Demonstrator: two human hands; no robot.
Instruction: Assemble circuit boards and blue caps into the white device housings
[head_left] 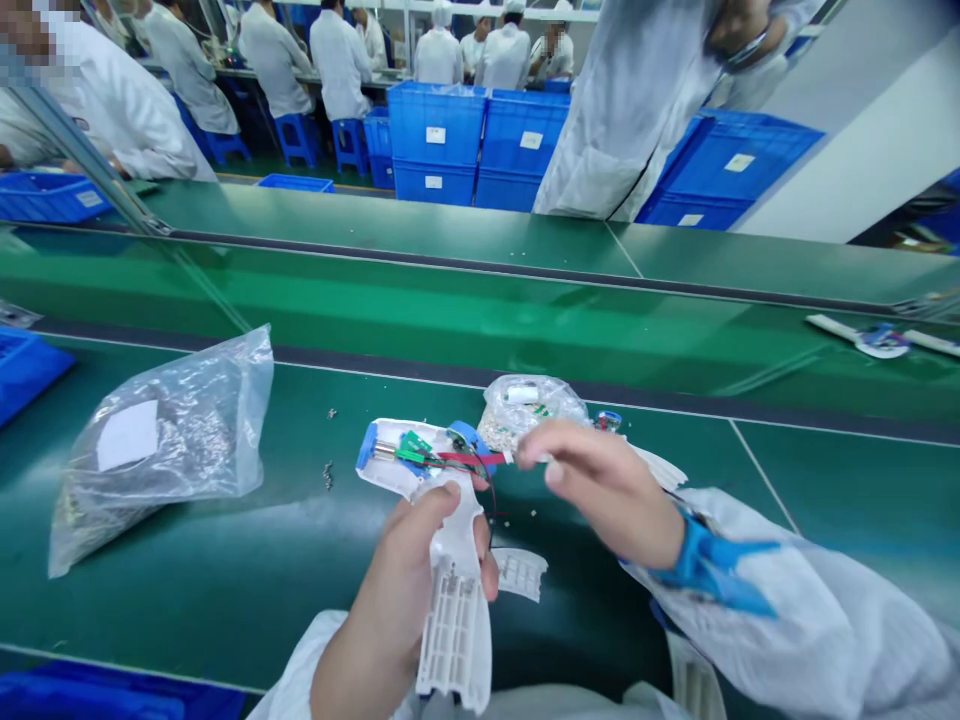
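My left hand point(420, 560) is closed around the grip of a white plastic housing half point(454, 610), ribbed inside, with its head pointing away from me. In that head sit green circuit boards point(414, 448), a metal cylinder, blue parts and thin wires. A red strip point(472, 459) runs from the boards to the right, its pale end close to the fingertips of my right hand point(600, 490). The right fingers are stretched forward and slightly bent, thumb apart, with nothing visible between them. Beneath the left hand, a small ribbed white plastic piece point(521, 573) lies on the green table.
A clear bag of small parts point(169, 440) lies left, another bag point(532, 405) beyond my hands. Loose screws point(328, 475) dot the table point(262, 570). Behind runs a green conveyor point(420, 300), carrying white parts point(881, 340) at right. Blue crates point(437, 125) and people in white coats are beyond.
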